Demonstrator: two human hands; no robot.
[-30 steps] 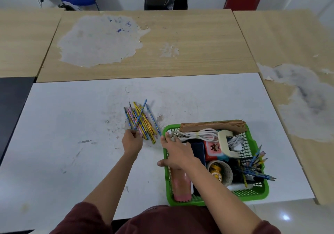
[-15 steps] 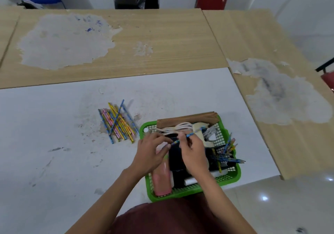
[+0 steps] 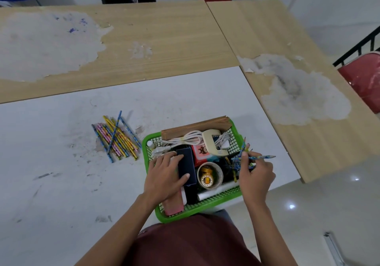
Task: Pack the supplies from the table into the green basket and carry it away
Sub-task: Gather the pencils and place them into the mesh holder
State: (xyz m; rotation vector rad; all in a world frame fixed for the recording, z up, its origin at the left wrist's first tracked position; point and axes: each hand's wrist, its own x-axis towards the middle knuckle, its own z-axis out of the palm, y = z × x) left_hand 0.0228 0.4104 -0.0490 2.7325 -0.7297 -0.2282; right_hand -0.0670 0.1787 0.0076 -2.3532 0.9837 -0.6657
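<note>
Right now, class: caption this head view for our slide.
Right hand pinches a pencil over the green basket; left hand rests inside; loose pencils lie alongside.

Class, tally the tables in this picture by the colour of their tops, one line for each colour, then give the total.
Wood-coloured tables: 2
White table: 1
Total: 3

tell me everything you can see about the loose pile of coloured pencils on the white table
The loose pile of thin patterned pencils, yellow, pink and blue, lies flat on the white table, close beside the left rim of the green plastic mesh basket. Most lie roughly parallel; one blue pencil crosses on top. Nothing holds them.
</note>
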